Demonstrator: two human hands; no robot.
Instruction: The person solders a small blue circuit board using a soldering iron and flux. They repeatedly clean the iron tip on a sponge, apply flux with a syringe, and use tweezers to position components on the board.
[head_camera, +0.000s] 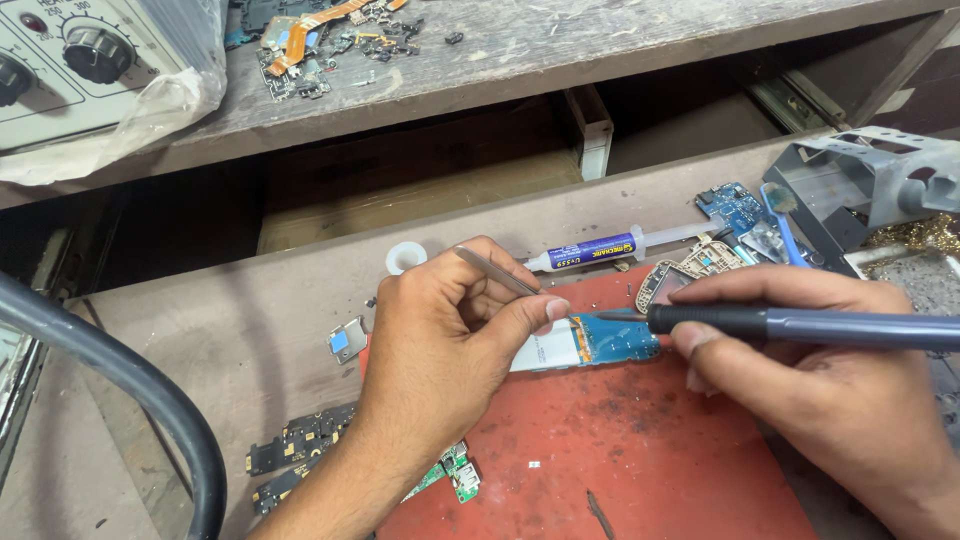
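Note:
My left hand (450, 330) pinches thin metal tweezers (495, 270), their tip down at a small blue circuit board (615, 342) with a white ribbon end (545, 352). The board lies on a red work mat (620, 450). My right hand (800, 370) grips a dark grey soldering iron (800, 322) like a pen. Its fine tip touches the board's top edge, right beside the tweezers' point.
A syringe of flux (600, 250) lies behind the mat, next to a white roll (405, 257). Loose circuit boards (300, 440) sit at the left, more parts (735, 205) and a grey metal stand (860, 180) at the right. A black hose (150, 400) curves on the left. A dial unit (70, 50) stands on the shelf.

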